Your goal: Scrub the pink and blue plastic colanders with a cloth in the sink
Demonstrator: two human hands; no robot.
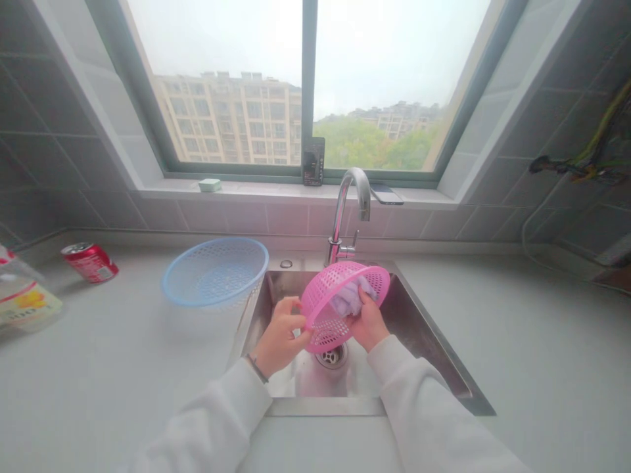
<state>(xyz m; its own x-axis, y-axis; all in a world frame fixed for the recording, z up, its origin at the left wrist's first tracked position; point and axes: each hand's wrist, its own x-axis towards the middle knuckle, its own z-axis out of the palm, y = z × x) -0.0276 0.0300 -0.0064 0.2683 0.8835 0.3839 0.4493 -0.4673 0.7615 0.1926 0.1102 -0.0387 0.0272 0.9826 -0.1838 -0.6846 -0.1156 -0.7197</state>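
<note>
No text readable: marks on red can (pixel 93 264), bottle label (pixel 27 305), phone screen (pixel 313 161) too blurred.

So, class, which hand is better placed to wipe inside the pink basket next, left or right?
Probably the right hand: it holds the lilac cloth inside the tilted pink basket, while the left hand grips the basket's near-left edge.

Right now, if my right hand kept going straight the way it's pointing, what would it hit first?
The cloth, which your right hand already holds. Past that, probably the pink basket's inside wall, though the depth between is unclear.
</note>
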